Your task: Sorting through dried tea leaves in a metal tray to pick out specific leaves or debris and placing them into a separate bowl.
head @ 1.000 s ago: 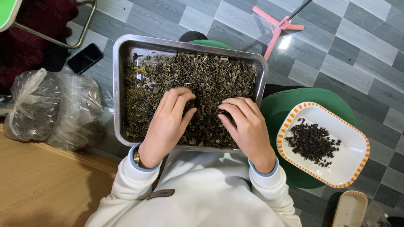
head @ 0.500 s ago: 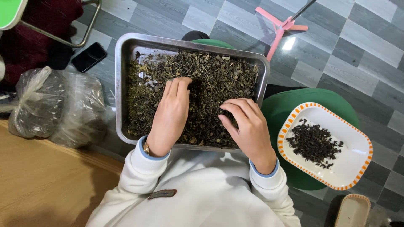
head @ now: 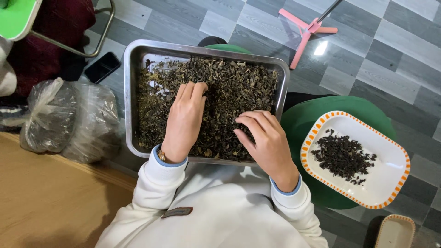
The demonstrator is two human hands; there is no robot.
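Both hands sit in the steel tray (head: 133, 92) of dried leaves (head: 239, 87): left hand (head: 183, 119) flat, fingers together; right hand (head: 266, 142) curled, fingertips hidden, so can't tell if it's pinching.

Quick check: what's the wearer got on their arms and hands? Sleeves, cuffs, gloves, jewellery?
Both hands are bare, no gloves. The left hand and right hand come out of white sweatshirt sleeves with light blue cuffs showing at the wrists. A thin gold-coloured bracelet or watch sits on the left wrist. No rings visible.
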